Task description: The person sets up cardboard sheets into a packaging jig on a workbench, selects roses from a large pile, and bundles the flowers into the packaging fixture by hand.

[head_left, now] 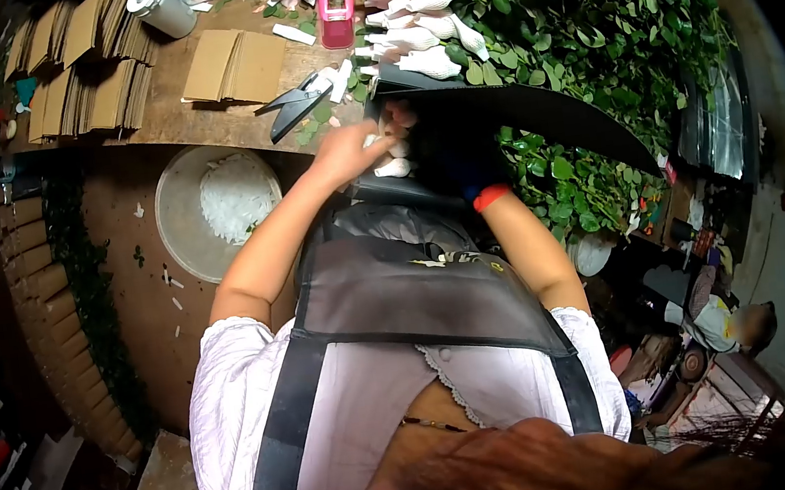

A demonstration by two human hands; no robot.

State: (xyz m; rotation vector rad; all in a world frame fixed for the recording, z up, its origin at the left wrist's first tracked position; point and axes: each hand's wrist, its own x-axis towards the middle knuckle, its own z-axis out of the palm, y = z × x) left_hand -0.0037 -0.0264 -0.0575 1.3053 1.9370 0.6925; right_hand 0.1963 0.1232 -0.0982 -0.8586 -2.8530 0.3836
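Observation:
My left hand point(350, 156) is at the table's front edge, its fingers closed around the top of a small bunch of flower buds. A bud in a white net sleeve point(392, 167) shows just below these fingers, and a pinkish part shows just above them. My right hand point(469, 167) wears a dark glove with a red cuff. It is in deep shadow beneath a black sheet point(541, 102), and its fingers are hidden. Several more white-sleeved flower buds point(426, 28) lie stacked behind, with leafy green stems point(599, 18) reaching right.
Stacked cardboard pieces point(88, 33), a loose cardboard stack point(234, 64), a white bottle point(160, 10), a black stapler-like tool point(294, 103) and a pink holder point(336, 5) are on the table. Below left stands a bucket point(183, 254) with white net sleeves. Another person point(716, 319) is at right.

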